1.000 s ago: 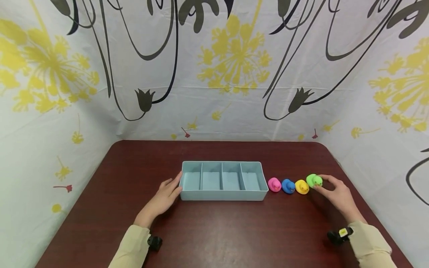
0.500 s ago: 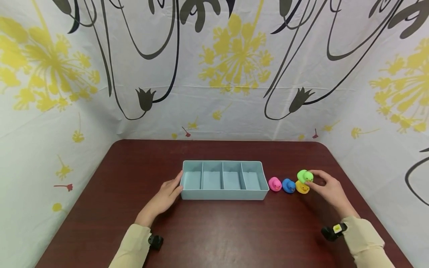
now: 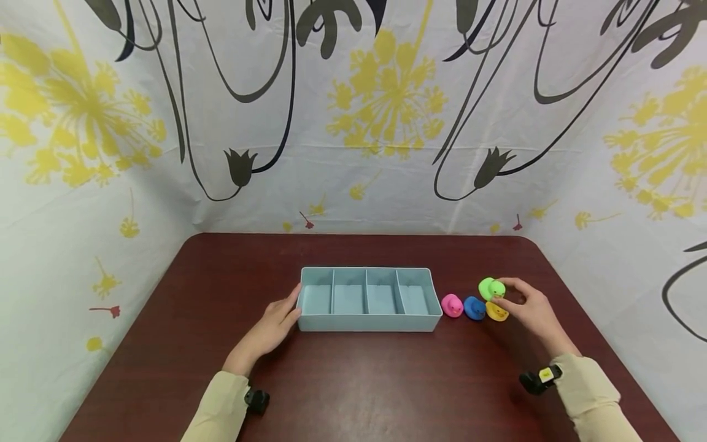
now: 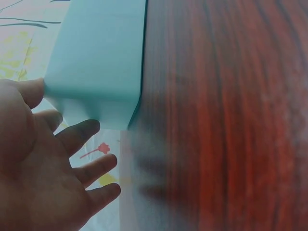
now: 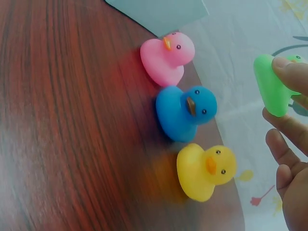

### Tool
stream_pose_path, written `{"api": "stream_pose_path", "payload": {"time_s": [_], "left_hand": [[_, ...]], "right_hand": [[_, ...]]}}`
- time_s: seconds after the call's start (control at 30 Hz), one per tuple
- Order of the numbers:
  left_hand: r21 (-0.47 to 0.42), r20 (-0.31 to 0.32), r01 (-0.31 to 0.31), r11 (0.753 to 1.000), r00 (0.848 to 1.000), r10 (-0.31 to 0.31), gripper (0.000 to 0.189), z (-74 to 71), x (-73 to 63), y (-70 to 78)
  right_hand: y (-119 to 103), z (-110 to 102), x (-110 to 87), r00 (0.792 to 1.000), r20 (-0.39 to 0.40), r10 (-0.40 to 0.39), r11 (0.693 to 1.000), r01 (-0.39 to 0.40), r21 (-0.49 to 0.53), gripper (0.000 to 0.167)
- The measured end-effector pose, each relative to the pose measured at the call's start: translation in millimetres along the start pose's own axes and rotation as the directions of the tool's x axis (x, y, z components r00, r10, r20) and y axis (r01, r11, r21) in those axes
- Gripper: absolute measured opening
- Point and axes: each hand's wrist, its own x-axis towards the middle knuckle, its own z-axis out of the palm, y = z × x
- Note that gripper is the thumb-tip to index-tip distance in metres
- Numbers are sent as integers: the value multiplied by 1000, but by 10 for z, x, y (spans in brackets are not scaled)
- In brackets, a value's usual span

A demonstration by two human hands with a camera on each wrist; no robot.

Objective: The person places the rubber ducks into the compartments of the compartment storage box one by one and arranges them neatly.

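Observation:
Between thumb and fingers my right hand [image 3: 527, 310] pinches a green rubber duck [image 5: 272, 86], held up above the table behind the yellow duck. On the table a pink rubber duck [image 5: 168, 60], a blue rubber duck [image 5: 180, 113] and a yellow rubber duck [image 5: 202, 173] stand in a row, right of a pale blue tray [image 3: 364, 323]. The tray has several compartments side by side, with nothing in them. My left hand [image 3: 273, 322] rests its fingertips at the tray's left end; in the left wrist view its fingers are spread, the thumb at the tray's corner.
The dark red-brown wooden table [image 3: 375, 380] carries the tray and ducks. Behind and beside it hangs a white cloth [image 3: 386, 202] printed with yellow flowers and dark stems. Each wrist wears a small black camera.
My right hand has carried the green duck leftward and slightly up, from beyond the row's right end to behind the yellow duck. The left hand and tray stay put.

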Motion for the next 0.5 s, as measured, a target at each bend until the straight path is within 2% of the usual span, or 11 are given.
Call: {"api": "stream_pose_path", "payload": {"time_s": [0.33,0.5], "left_hand": [[4,-3,-24,1000,1000,24,59,2,-9,-33],[-3,1,-28,1000,1000,28,59,3,-5,-31]], "right_hand": [[-63,107,21,998,-25,-59,996,61,71,42],[-118,143,34,998,-22,-60,995,62,79,42]]}}
